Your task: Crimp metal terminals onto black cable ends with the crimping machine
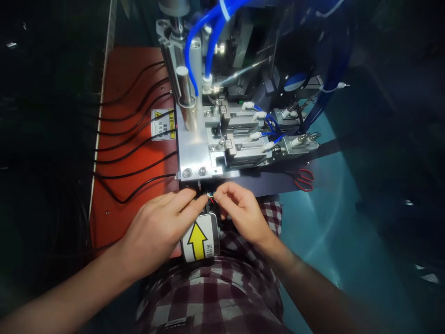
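At the front edge of a metal machine, my two hands meet over a small bundle of thin coloured wires. My right hand pinches the wires between thumb and forefinger. My left hand lies just left of them, its fingers bent over the machine's edge and the fingertips close to the wires' end. Whether those fingertips grip anything is hidden. Just below the hands is a white label with a yellow arrow on a rounded housing.
Pneumatic cylinders with blue hoses stand behind the hands. Black cables cross the orange-red plate at left. Red-handled scissors lie on the dark surface at right. A warning label is stuck beside the machine.
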Demonstrator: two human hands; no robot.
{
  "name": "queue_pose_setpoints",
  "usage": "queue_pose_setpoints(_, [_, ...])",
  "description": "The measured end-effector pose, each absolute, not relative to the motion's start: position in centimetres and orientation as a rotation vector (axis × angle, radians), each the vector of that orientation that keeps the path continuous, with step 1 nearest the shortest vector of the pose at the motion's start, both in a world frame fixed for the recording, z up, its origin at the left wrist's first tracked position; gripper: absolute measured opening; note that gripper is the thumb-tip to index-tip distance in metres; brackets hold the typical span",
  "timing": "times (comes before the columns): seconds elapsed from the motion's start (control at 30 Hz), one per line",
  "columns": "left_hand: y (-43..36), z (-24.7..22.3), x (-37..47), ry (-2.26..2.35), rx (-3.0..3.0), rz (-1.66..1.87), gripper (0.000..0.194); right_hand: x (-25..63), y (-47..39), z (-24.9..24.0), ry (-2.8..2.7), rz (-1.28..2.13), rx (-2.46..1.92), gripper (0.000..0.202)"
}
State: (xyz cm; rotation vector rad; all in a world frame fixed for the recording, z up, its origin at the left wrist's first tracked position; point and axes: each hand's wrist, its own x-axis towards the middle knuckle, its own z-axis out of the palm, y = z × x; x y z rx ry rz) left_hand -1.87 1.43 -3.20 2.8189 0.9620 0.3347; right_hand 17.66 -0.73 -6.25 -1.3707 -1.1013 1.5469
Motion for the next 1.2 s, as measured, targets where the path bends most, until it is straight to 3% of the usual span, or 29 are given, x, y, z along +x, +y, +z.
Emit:
queue_pose_setpoints(0.7, [1.41,-3.19,-1.86,0.966,2.862,0.246,0.051,17.32,-0.39,-6.04,-0.999,1.623,-1.413,0.021])
queue_pose_setpoints(1.2, [1.56,-3.17,-1.67,0.949,2.862,0.333,0.043,17.69,-0.37,-5.97,-1.017,1.685,-1.354,0.024])
